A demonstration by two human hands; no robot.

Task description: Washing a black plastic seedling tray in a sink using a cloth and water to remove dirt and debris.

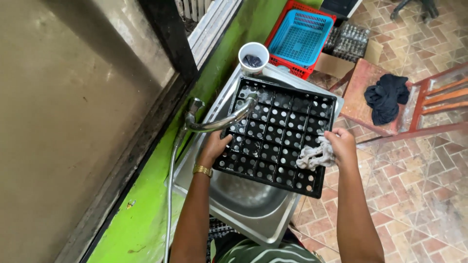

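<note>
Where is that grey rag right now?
In the head view, the grey rag is bunched in the right hand, pressed on the right edge of the black tray lying over the steel sink.

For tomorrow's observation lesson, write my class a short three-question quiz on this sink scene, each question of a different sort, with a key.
1. True or false: the right hand holds a pale cloth against the black grid tray.
2. Where does the left hand rest? A) on the tap B) on the tray's left edge C) in the white cup
3. Fill in: the tray lies across a steel ____ under the curved tap.

Key
1. True
2. B
3. sink
</note>
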